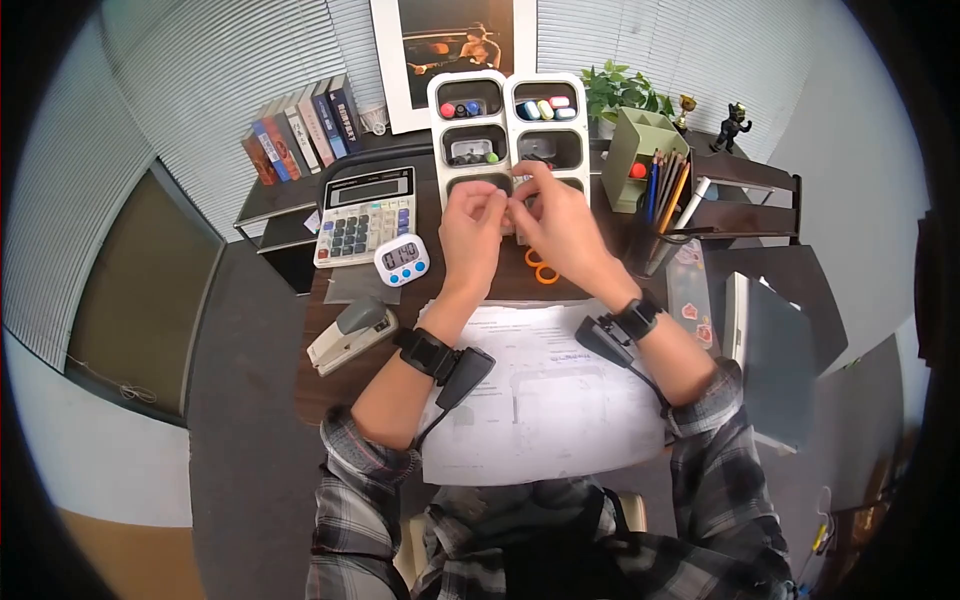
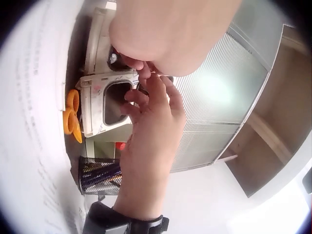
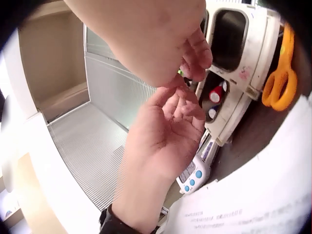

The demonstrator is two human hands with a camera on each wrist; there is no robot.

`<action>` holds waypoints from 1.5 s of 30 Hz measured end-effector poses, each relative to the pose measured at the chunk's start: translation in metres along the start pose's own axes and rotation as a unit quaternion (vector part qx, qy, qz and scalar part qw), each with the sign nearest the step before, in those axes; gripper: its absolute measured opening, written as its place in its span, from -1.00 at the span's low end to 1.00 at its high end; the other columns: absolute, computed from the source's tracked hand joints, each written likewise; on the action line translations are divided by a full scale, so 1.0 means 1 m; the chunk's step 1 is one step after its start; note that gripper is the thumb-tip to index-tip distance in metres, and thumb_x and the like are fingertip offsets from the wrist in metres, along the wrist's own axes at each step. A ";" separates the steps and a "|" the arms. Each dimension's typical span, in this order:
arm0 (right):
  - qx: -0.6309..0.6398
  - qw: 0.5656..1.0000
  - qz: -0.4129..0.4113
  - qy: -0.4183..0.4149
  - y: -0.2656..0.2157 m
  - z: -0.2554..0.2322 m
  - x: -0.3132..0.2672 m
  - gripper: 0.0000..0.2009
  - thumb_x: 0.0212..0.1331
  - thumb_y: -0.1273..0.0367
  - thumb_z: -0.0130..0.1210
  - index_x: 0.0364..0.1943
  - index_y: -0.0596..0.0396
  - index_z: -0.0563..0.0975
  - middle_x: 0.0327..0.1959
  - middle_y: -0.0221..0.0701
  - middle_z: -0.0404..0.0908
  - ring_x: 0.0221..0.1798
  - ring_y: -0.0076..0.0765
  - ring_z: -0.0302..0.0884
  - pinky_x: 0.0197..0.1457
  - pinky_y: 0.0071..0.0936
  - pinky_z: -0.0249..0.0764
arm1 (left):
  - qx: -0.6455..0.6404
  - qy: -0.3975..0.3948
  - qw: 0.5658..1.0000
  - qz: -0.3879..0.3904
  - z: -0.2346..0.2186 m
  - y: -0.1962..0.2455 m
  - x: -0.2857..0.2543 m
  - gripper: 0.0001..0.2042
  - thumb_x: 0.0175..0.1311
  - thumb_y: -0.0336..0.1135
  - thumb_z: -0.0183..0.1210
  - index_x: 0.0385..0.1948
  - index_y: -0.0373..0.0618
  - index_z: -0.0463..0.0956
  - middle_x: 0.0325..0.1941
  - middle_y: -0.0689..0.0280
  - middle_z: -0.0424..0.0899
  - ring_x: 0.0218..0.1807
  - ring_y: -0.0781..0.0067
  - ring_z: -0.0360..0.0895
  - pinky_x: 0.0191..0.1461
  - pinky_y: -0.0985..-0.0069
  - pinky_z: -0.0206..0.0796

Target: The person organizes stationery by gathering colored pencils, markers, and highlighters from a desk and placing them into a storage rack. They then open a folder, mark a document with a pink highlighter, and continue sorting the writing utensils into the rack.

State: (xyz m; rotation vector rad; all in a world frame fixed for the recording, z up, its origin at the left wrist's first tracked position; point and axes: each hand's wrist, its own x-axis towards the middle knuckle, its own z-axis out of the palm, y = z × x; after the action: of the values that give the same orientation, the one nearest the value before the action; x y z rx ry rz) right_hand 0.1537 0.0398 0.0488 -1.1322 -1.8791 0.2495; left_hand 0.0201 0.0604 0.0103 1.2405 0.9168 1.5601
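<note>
My left hand (image 1: 470, 240) and right hand (image 1: 565, 225) meet at the fingertips over the near end of a white two-column organizer (image 1: 510, 100). The fingers of both hands are bent, thumbs towards the fingertips; I cannot tell what small thing they pinch, as the fingers cover it. In the left wrist view the right hand (image 2: 153, 141) reaches up to the left one. In the right wrist view the left hand (image 3: 165, 141) shows its palm below the right. The organizer's compartments hold small coloured items. Orange-handled scissors (image 1: 545, 272) lie just below the organizer.
Printed sheets (image 1: 540, 400) cover the desk under the forearms. On the left stand a calculator (image 1: 365, 220), a white timer (image 1: 402, 262) and a stapler (image 1: 352, 335). A mesh pen cup (image 1: 650, 245) and a green box (image 1: 635, 150) are on the right, beside a folder (image 1: 775, 350).
</note>
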 end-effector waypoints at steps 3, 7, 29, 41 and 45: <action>0.020 0.999 -0.026 0.010 0.011 0.025 0.007 -0.74 0.23 0.46 0.11 -0.01 0.18 0.44 -0.35 -0.13 0.65 -0.29 0.15 0.60 -0.22 -0.10 0.50 | 0.017 0.024 1.000 0.008 -0.005 -0.008 0.005 -0.82 0.37 -0.37 0.15 -0.09 -0.21 0.46 -0.29 0.34 0.62 -0.35 0.64 0.51 -0.36 0.67 0.30; 0.031 0.997 -0.066 0.019 0.032 0.043 0.003 -0.72 0.22 0.52 0.10 0.02 0.18 0.45 -0.37 -0.18 0.65 -0.45 -0.02 0.60 -0.34 -0.21 0.50 | 0.025 0.048 0.999 -0.005 -0.006 -0.012 0.004 -0.78 0.36 -0.39 0.14 -0.05 -0.24 0.43 -0.17 0.26 0.60 -0.29 0.60 0.55 -0.32 0.65 0.34; -0.109 0.993 -0.035 -0.039 0.046 0.035 -0.024 -0.55 0.17 0.46 0.07 0.19 0.18 0.39 -0.40 -0.02 0.66 -0.30 0.19 0.64 -0.21 0.00 0.54 | 0.235 -0.024 0.969 0.073 -0.011 -0.022 0.004 -0.60 0.18 -0.66 0.03 0.11 -0.35 0.38 0.08 -0.03 0.58 -0.34 0.32 0.72 -0.20 0.43 0.54; -0.100 0.993 -0.030 -0.046 0.043 0.035 -0.025 -0.56 0.18 0.45 0.08 0.18 0.08 0.40 -0.34 -0.05 0.65 -0.30 0.19 0.61 -0.24 0.00 0.52 | 0.361 -0.050 0.916 0.168 -0.017 -0.038 0.008 -0.64 0.22 -0.57 -0.02 0.06 -0.27 0.53 0.31 -0.23 0.36 0.14 -0.23 0.50 0.24 0.15 0.35; -0.081 0.996 -0.048 -0.007 0.043 0.034 -0.024 -0.63 0.18 0.45 0.09 0.11 0.09 0.42 -0.36 -0.06 0.65 -0.32 0.17 0.61 -0.26 -0.01 0.52 | 0.359 -0.036 0.914 0.185 -0.017 -0.037 0.008 -0.65 0.23 -0.58 -0.02 0.06 -0.31 0.51 0.26 -0.20 0.42 0.09 -0.14 0.56 0.23 0.19 0.36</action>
State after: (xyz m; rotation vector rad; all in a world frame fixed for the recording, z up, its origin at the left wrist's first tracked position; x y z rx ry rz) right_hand 0.1570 0.0534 -0.0094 -1.1448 -1.9885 0.0521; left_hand 0.0108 0.0791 -0.0258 2.0755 1.3280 1.4823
